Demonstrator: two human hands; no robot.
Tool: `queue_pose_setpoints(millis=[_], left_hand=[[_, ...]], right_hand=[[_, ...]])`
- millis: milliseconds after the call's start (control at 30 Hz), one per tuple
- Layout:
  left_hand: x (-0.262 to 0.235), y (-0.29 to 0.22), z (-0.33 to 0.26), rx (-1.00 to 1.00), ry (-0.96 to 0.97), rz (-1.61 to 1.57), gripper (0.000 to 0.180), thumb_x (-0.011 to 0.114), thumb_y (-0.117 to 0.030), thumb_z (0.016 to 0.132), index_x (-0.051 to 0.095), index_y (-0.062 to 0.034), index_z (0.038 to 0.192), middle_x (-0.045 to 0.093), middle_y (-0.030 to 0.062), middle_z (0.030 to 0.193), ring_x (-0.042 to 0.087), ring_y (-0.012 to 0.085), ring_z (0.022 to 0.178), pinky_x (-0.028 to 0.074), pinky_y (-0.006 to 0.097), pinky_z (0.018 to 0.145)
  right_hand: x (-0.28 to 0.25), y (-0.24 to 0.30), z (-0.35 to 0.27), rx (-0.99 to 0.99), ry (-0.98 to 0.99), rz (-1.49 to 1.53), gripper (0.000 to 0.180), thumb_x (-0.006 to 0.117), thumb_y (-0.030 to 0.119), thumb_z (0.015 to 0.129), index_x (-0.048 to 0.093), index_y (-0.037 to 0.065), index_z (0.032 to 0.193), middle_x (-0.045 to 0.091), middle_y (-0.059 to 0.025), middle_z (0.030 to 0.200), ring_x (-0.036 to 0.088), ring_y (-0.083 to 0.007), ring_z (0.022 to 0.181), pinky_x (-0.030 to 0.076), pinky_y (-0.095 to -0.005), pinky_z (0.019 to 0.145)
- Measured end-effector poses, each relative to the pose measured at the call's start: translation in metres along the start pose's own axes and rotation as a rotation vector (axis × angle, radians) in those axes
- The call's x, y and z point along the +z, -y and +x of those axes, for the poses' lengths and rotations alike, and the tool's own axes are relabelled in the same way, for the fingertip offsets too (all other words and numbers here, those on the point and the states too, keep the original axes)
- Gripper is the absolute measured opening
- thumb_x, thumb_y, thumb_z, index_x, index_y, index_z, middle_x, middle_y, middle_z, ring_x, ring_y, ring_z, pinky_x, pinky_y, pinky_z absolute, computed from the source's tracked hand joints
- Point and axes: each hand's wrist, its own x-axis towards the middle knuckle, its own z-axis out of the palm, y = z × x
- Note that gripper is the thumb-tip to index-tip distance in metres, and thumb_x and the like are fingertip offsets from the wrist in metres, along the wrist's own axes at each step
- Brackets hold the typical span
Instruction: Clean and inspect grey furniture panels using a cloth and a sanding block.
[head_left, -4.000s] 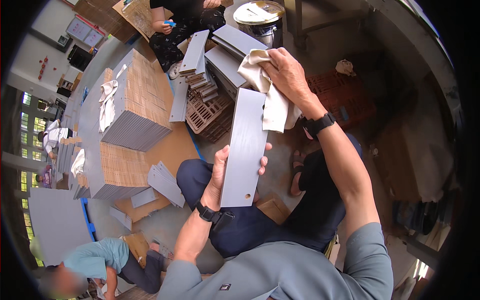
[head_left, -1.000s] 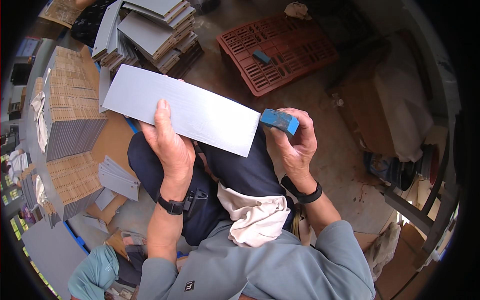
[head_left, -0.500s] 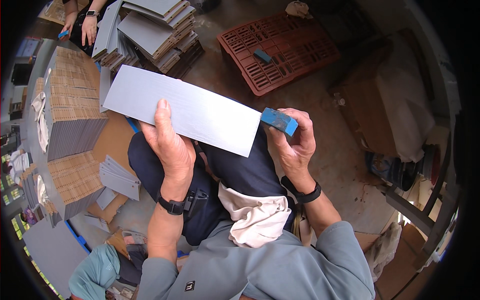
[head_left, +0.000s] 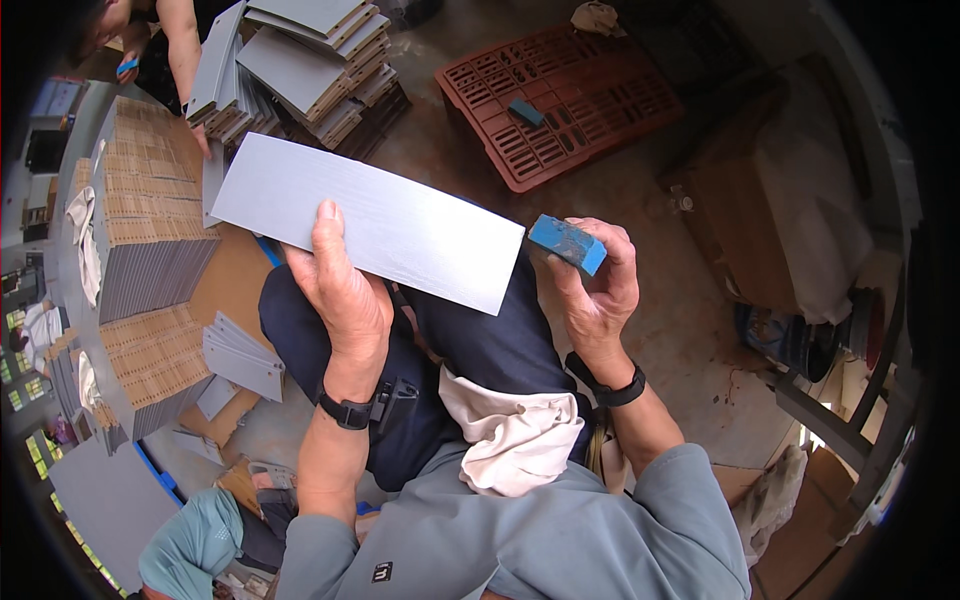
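Note:
My left hand grips a long grey flat panel from below, holding it level over my lap, thumb on its near edge. My right hand is closed on a small blue block just beside the panel's right end. A beige cloth lies draped on my right thigh.
Stacks of grey panels stand at the upper left, with a taller pile on the left. A red slatted pallet with another blue block lies ahead. Another person's arm reaches toward the stacks; someone in teal is at lower left.
Four seconds ago my right hand held the cloth and the panel stood upright; now the cloth lies on my thigh, the panel is level, and my right hand holds the blue block.

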Motion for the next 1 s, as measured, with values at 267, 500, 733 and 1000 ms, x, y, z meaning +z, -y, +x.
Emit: queue_pose_setpoints(millis=[267,500,733,1000], left_hand=[[-0.002,0.004,-0.001,-0.017,0.006,0.022,0.047,0.054,-0.022,0.103,0.051,0.0029,0.142,0.064,0.0204,0.133,0.062,0.0263,0.125,0.047,0.042,0.110],[0.001,0.003,-0.001,-0.006,-0.001,0.019,0.047,0.053,-0.022,0.103,0.050,0.0025,0.144,0.063,0.0199,0.134,0.061,0.0262,0.126,0.049,0.042,0.109],[0.003,-0.001,-0.007,0.073,0.040,0.079,0.044,0.051,-0.020,0.105,0.050,0.0021,0.143,0.061,0.0202,0.136,0.061,0.0244,0.125,0.048,0.041,0.108],[0.000,0.005,-0.012,0.115,0.057,0.057,0.041,0.058,-0.022,0.105,0.050,0.0002,0.139,0.060,0.0126,0.133,0.058,0.0191,0.122,0.046,0.037,0.106]], right_hand=[[0.001,0.000,-0.001,0.047,-0.061,0.009,0.046,0.083,-0.001,0.083,0.061,0.006,0.123,0.068,-0.0129,0.116,0.067,-0.0244,0.108,0.053,-0.0354,0.095],[0.000,-0.005,0.004,0.091,-0.071,-0.103,0.044,0.082,0.001,0.083,0.065,0.007,0.123,0.068,-0.0097,0.111,0.066,-0.0258,0.104,0.053,-0.0360,0.092],[-0.037,0.034,0.040,-0.224,0.347,-0.717,0.064,0.085,0.005,0.073,0.071,0.018,0.135,0.062,-0.0040,0.103,0.056,-0.0248,0.097,0.048,-0.0400,0.086],[-0.030,0.004,0.057,-0.200,0.387,-0.907,0.058,0.079,0.011,0.082,0.067,0.015,0.138,0.061,-0.0050,0.109,0.056,-0.0270,0.100,0.045,-0.0409,0.086]])
